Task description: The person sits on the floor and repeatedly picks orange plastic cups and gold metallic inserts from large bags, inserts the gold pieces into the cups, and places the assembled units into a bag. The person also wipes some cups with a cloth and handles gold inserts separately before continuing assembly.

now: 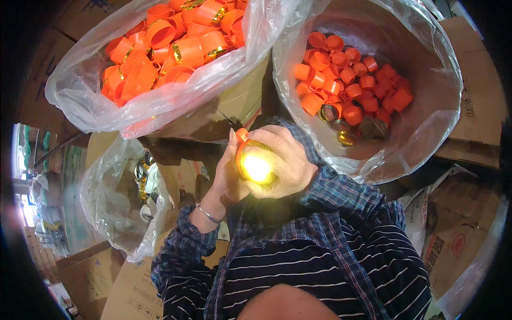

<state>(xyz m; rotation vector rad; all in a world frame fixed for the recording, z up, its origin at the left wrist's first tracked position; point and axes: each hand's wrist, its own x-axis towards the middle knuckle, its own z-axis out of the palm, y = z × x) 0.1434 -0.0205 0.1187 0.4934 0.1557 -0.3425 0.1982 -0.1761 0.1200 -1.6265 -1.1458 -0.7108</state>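
In front of my chest I hold a round orange lamp [242, 134] between both hands, its ribbed face glowing bright yellow-white. My left hand [226, 168] is wrapped round its left side, thumb up along the edge. From the right, my right hand [292, 162] closes over the lamp, fingers bent across its top and side. Glare hides the details of the lit face. Beyond my hands are two lined containers of orange parts: large orange rings [160, 34] with gold bands at the left, smaller orange caps [352, 80] at the right.
Clear plastic liners drape over the left box [224, 104] and the right container [448, 90]. A smaller lined container [114, 197] at the left holds white and gold rings. Cardboard boxes [133, 288] stand at the lower left and lower right. Dark metallic pieces [373, 128] lie among the caps.
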